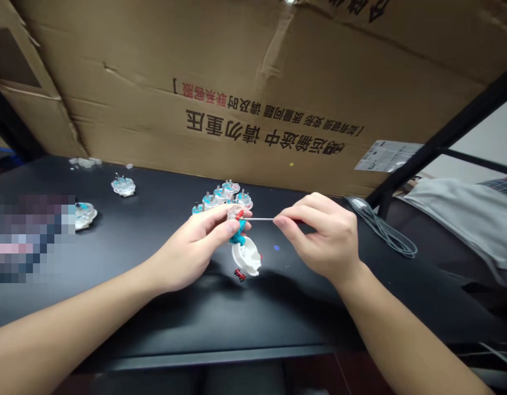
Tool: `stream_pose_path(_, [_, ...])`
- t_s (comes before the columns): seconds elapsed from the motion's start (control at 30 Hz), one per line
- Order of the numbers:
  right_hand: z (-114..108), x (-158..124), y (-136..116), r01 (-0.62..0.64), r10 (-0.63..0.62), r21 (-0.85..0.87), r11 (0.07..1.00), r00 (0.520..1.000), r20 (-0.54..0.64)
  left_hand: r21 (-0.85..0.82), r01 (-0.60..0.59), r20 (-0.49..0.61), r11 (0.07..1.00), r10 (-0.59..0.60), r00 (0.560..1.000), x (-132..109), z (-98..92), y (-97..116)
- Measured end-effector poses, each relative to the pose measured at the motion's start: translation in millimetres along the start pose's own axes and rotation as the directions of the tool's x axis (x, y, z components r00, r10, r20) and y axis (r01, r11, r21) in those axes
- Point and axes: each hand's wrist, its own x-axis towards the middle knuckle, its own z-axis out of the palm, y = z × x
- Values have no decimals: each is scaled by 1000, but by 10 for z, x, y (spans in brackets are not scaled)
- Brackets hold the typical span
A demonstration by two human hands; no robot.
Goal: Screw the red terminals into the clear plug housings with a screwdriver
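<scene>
Over the black table (155, 312), the left hand (190, 249) grips a small clear part with red and teal bits (237, 218) between thumb and fingers. The right hand (325, 241) pinches a thin metal rod (259, 219), its tip touching that part (how deep it goes, I cannot tell). Just below lies a white round shell (246, 258) beside a red piece (239, 275). A cluster of similar clear parts (223, 195) sits behind, near the cardboard box (237, 82).

The bench (134, 307) is black. The cardboard box (237, 82) is brown with black and red print and a white label (387, 155). The toy part (238, 237) is clear, teal and red; the rod (259, 219) silver; the shell (245, 258) white; the cable (381, 230) grey.
</scene>
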Motion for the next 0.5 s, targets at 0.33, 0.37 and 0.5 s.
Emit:
stream_pose_path(0.33, [-98,-7,156,47,-50,146,988,999,16,170,-68,-35,983,75,997,65,-124,89])
stream_pose_path(0.37, [-101,-16,176,40,-41,179,983,999,1,165,-73,-30,984,79,996,63,-138,100])
stream_pose_path(0.5, [-90,-52,193,-25,39,302,953,998,-43,162,-91,-11,983,95,995,54,-168,121])
